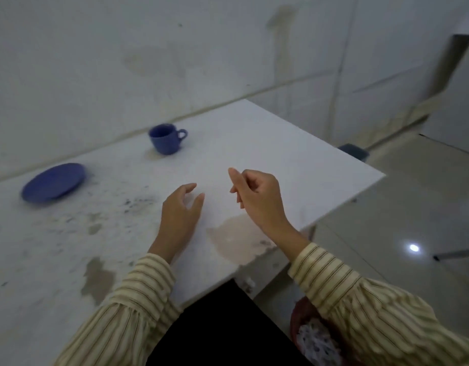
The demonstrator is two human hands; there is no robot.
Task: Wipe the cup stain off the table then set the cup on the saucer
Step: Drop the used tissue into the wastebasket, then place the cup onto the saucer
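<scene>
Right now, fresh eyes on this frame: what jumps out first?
Two empty hands, left hand and right hand, hover over the white table. The blue cup stands upright at the far side on a faint stain. The blue saucer lies apart, to its left.

A worn white table (294,154) bears a blue cup (166,139) and saucer (53,182), well apart.

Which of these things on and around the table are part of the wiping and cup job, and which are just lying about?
Part of the job:
- blue cup
- brownish stain beside the cup's base
- blue saucer
- table
- left hand and right hand, both empty

Just lying about:
- reddish basket holding crumpled white stuff, below the table edge
- dark object behind the table's far corner
</scene>
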